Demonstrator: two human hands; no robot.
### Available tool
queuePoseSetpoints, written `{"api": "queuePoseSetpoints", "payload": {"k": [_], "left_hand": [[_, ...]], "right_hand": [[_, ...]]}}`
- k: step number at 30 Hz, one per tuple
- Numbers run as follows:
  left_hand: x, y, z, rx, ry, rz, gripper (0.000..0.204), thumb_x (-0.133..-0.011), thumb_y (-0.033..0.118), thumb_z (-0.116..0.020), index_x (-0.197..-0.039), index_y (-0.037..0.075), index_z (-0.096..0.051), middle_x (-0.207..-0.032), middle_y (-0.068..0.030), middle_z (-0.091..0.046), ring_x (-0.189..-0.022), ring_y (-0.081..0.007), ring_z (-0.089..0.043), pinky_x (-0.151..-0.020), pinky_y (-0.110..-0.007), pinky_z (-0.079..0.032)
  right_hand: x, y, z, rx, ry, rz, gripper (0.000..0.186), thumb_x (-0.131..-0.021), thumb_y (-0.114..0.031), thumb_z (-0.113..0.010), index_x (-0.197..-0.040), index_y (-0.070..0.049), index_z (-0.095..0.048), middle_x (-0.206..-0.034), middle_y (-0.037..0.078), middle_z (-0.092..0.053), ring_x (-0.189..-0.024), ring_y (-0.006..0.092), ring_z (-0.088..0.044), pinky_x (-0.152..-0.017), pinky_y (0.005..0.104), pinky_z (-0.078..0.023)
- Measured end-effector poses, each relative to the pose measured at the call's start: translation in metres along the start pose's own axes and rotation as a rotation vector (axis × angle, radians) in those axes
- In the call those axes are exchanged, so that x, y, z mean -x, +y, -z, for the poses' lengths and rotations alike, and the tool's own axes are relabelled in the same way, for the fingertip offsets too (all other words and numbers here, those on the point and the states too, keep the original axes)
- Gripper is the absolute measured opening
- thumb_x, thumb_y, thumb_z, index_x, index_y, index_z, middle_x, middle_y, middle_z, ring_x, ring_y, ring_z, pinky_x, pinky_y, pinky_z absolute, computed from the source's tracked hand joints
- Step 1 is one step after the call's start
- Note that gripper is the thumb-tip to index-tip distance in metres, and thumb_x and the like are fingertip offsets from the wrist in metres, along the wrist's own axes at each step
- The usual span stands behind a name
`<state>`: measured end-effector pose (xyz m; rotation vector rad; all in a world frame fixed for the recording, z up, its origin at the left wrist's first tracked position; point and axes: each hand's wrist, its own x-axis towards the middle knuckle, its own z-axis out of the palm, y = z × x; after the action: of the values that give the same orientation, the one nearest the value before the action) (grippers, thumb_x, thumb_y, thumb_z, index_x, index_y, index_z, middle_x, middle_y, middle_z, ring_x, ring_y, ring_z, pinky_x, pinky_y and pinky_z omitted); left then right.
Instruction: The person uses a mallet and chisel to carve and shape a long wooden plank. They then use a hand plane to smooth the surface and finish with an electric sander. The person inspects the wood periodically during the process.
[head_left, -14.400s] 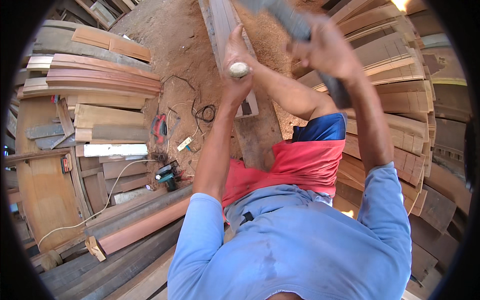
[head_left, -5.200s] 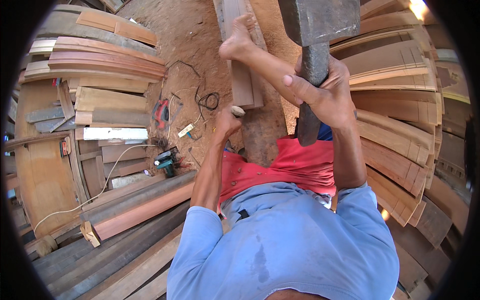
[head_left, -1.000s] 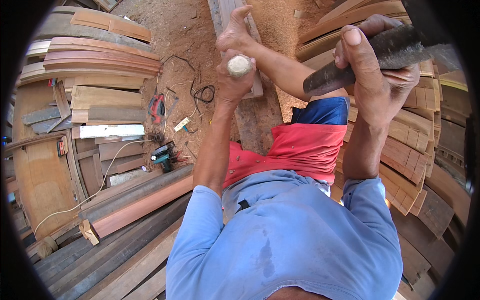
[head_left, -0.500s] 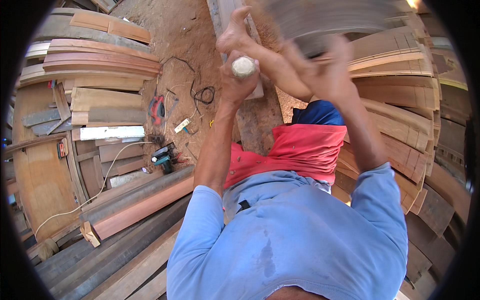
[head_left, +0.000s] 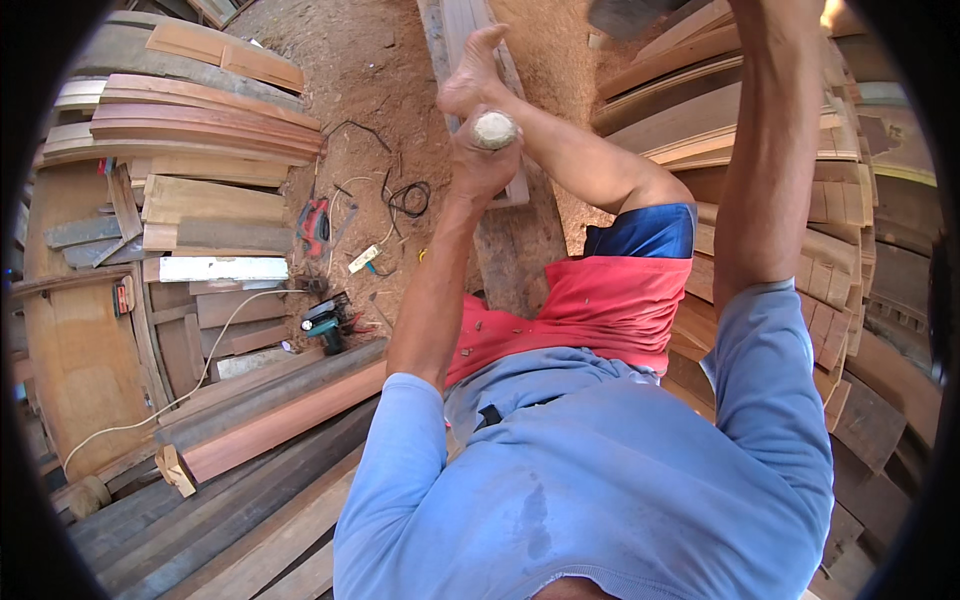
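My left hand is closed in a fist round an upright wooden handle with a pale, battered round end. What lies below the fist is hidden. It is above a wooden plank, beside my bare foot. My right forearm reaches up past the top edge, so that hand is out of sight. At the top edge, part of a dark, blocky object shows, cut off by the picture; its kind cannot be made out.
Stacked boards line the left side, and more boards the right. On the dirt floor lie a red power tool, a teal power tool, a white power strip and a black cable.
My right arm has risen up and out of the picture, with the blurred grey object moving toward the top edge. My left hand keeps its grip almost in place.
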<state>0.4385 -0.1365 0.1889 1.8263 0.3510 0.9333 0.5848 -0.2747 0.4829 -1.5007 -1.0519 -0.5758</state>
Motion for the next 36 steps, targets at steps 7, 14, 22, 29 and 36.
{"api": "queuePoseSetpoints", "payload": {"k": [7,14,22,29,36], "left_hand": [[0.004,0.009,0.003,-0.024,0.051,-0.026,0.015,-0.086,0.008,-0.074,-0.093,0.005,-0.062,-0.085,-0.0019,-0.065,-0.078,-0.0106,-0.060,-0.071,-0.030,-0.051],[0.007,-0.015,0.018,-0.108,0.028,0.051,0.018,-0.081,0.010,-0.075,-0.091,0.005,-0.061,-0.079,-0.0071,-0.068,-0.072,-0.0167,-0.064,-0.069,-0.035,-0.053],[0.002,-0.009,0.008,-0.117,0.021,0.008,0.016,-0.082,0.008,-0.073,-0.089,0.004,-0.061,-0.078,-0.0098,-0.067,-0.073,-0.0182,-0.065,-0.069,-0.034,-0.053],[0.048,-0.007,0.021,-0.170,0.014,0.057,0.019,-0.087,0.008,-0.073,-0.085,0.006,-0.054,-0.072,-0.0016,-0.057,-0.068,-0.0123,-0.057,-0.063,-0.030,-0.048],[0.005,0.002,0.026,-0.108,0.110,-0.050,0.017,-0.089,0.004,-0.071,-0.086,0.007,-0.054,-0.070,0.0012,-0.057,-0.062,-0.0068,-0.056,-0.056,-0.025,-0.046]], "right_hand": [[0.140,0.067,-0.022,0.415,-1.041,-0.137,0.029,-0.083,-0.022,-0.073,-0.103,-0.001,-0.068,-0.086,0.027,-0.069,-0.080,0.0419,-0.066,-0.077,0.0454,-0.055],[0.061,0.015,-0.014,-0.122,-0.409,-0.180,0.022,-0.084,-0.013,-0.074,-0.099,0.001,-0.067,-0.070,0.007,-0.065,-0.061,0.0127,-0.060,-0.058,0.0344,-0.050],[0.119,0.082,-0.045,0.376,-0.797,-0.129,0.033,-0.082,-0.023,-0.072,-0.105,0.000,-0.068,-0.076,0.021,-0.069,-0.066,0.0377,-0.067,-0.064,0.0451,-0.056],[0.182,0.055,-0.010,0.033,-0.917,-0.487,0.047,-0.079,-0.020,-0.074,-0.117,0.006,-0.064,-0.093,0.031,-0.069,-0.092,0.0438,-0.070,-0.082,0.0464,-0.055],[0.144,0.026,-0.002,-0.258,-0.624,-0.484,0.042,-0.087,-0.005,-0.077,-0.125,0.004,-0.063,-0.094,0.002,-0.067,-0.087,0.0090,-0.056,-0.081,0.0287,-0.050]]}}
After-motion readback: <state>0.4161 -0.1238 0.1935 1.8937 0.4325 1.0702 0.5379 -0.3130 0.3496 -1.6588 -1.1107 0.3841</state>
